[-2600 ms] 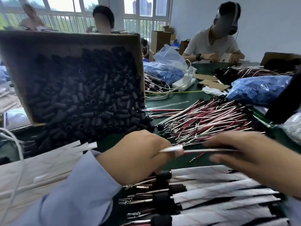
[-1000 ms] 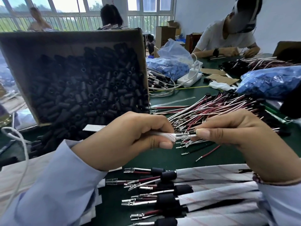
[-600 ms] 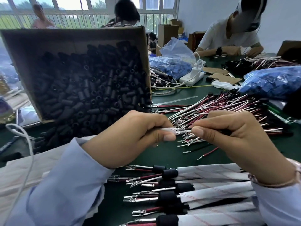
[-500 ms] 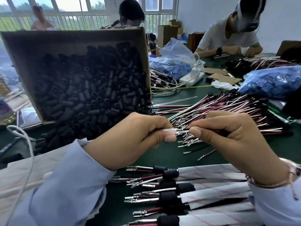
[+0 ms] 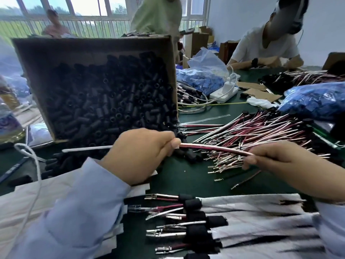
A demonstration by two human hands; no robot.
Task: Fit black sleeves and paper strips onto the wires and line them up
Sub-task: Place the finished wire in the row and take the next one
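Left hand [image 5: 139,156] was pinched on a red-and-white wire pair [image 5: 214,148] held above the table [image 5: 186,180]; a white strip [image 5: 87,148] stuck out from its far side. Right hand [image 5: 280,165] gripped the pair's other end. Loose wires [image 5: 261,131] lay beyond. Finished wires [image 5: 205,221], sleeved and papered, lay in a row nearest the camera. Box [image 5: 97,49] of sleeves [image 5: 112,101] stood left.

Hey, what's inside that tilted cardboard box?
The cardboard box is packed with loose black sleeves, some spilling onto the table. Its floor is covered by them, so anything underneath cannot be seen.
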